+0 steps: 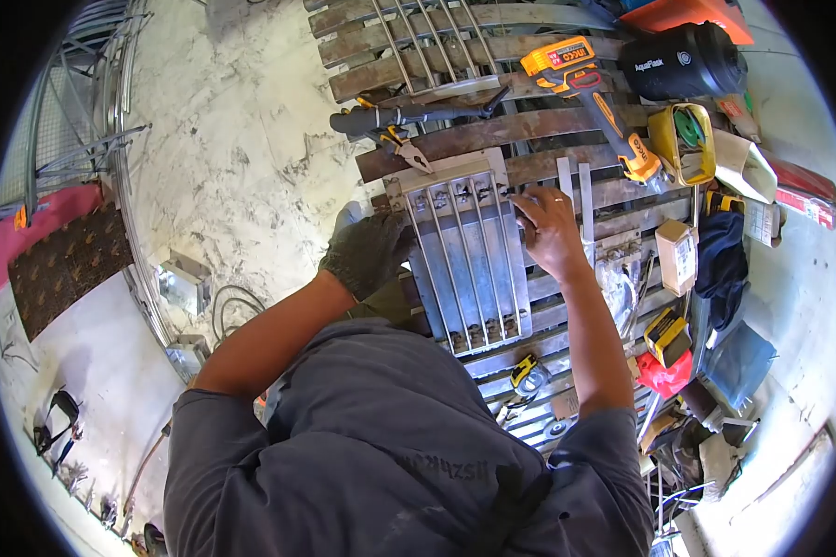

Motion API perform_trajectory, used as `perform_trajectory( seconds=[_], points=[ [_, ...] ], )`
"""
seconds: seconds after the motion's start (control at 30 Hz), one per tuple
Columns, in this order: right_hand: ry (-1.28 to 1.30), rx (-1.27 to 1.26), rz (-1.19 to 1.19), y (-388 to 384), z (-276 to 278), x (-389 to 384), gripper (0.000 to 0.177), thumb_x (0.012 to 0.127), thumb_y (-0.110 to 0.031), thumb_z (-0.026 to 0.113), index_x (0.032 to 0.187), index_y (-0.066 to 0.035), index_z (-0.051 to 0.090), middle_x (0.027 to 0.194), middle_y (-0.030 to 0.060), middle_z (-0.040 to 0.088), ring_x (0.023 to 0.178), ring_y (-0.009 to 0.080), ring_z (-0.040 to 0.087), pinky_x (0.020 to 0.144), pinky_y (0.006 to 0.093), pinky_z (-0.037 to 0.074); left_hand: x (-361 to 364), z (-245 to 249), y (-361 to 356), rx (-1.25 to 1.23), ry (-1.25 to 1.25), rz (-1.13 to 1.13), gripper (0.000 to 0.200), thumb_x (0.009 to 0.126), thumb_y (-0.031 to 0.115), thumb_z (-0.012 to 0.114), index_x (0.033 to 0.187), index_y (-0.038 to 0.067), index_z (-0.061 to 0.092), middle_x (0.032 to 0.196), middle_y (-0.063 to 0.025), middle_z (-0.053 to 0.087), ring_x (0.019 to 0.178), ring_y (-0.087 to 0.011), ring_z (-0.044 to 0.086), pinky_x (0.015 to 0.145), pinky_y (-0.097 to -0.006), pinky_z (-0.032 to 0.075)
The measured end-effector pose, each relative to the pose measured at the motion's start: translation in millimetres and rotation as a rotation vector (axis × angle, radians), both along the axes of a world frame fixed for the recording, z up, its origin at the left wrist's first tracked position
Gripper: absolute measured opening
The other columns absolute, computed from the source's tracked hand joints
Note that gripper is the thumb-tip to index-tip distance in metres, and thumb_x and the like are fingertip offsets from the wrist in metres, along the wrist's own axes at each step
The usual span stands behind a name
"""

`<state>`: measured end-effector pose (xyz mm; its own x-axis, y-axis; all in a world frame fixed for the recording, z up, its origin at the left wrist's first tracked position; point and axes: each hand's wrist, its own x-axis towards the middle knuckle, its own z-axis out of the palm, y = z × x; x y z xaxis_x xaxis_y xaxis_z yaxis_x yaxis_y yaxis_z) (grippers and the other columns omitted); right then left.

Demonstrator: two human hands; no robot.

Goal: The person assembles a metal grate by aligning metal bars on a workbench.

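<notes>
While a barred metal frame [483, 260] lies on the slatted bench [502, 133] beside its left edge, the gloved left hand [370, 252] is at the frame's left side, its fingers partly hidden, so whether it grips cannot be told. The bare right hand [550, 227] has bent fingers at the frame's far right corner; a grip there is unclear too. Pliers [402, 147] point at the frame's far end. An orange-and-black power tool [596, 111] and a black bottle [685, 61] lie toward the bench's far right corner.
</notes>
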<state>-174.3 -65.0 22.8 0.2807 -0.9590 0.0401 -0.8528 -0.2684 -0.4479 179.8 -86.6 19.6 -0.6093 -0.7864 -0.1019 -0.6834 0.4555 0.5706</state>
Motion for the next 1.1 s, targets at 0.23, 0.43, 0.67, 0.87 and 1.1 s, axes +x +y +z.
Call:
perform_trajectory(
  seconds=[0.23, 0.43, 0.67, 0.87, 1.1],
  points=[
    [-0.074, 0.033, -0.012, -2.7, 1.1, 7.2, 0.041, 0.079, -0.001, 0.083, 0.119, -0.009, 0.075, 0.114, 0.0101, 0.069, 0.114, 0.0351, 0.064, 0.103, 0.0498, 0.047, -2.0, -1.9, 10.7, -0.004, 0.056, 0.089, 0.028, 0.093, 0.018, 0.077, 0.118, 0.007, 0.07, 0.108, -0.0164, 0.075, 0.092, -0.0383, 0.074, 0.076, -0.0479, 0.06],
    [-0.045, -0.031, 0.056, -10.1, -14.3, 5.0, 0.037, 0.081, 0.002, 0.08, 0.116, -0.008, 0.073, 0.111, 0.0094, 0.07, 0.108, 0.0338, 0.064, 0.096, 0.0471, 0.048, -5.2, -5.7, 13.2, -0.022, 0.085, 0.13, 0.02, 0.092, 0.013, 0.075, 0.111, 0.007, 0.072, 0.107, -0.0166, 0.076, 0.091, -0.0382, 0.074, 0.077, -0.0487, 0.06],
    [-0.018, -0.098, 0.058, -10.2, -20.2, 7.5, 0.036, 0.083, 0.004, 0.077, 0.117, -0.005, 0.07, 0.109, 0.0112, 0.069, 0.106, 0.0342, 0.064, 0.095, 0.0472, 0.049, -9.6, -7.5, 17.6, 0.102, 0.069, 0.319, 0.022, 0.088, 0.012, 0.076, 0.11, 0.009, 0.074, 0.094, -0.0179, 0.076, 0.086, -0.0379, 0.074, 0.075, -0.0478, 0.06],
    [-0.034, -0.077, 0.052, -12.8, -17.9, 8.6, 0.034, 0.084, 0.006, 0.075, 0.116, -0.004, 0.07, 0.11, 0.0118, 0.069, 0.108, 0.0346, 0.063, 0.098, 0.0468, 0.049, -11.8, -1.5, 16.7, 0.092, 0.083, 0.381, 0.022, 0.085, 0.014, 0.079, 0.106, 0.008, 0.075, 0.09, -0.0196, 0.076, 0.081, -0.0385, 0.075, 0.073, -0.048, 0.06],
    [-0.061, -0.144, 0.041, -14.7, -16.5, 11.5, 0.037, 0.082, 0.01, 0.071, 0.117, -0.003, 0.07, 0.111, 0.0137, 0.069, 0.109, 0.0351, 0.064, 0.097, 0.0469, 0.05, -12.5, -0.4, 13.9, 0.087, 0.026, 0.357, 0.018, 0.087, 0.018, 0.076, 0.103, 0.009, 0.077, 0.091, -0.0187, 0.077, 0.082, -0.0384, 0.075, 0.074, -0.049, 0.059]
  ],
)
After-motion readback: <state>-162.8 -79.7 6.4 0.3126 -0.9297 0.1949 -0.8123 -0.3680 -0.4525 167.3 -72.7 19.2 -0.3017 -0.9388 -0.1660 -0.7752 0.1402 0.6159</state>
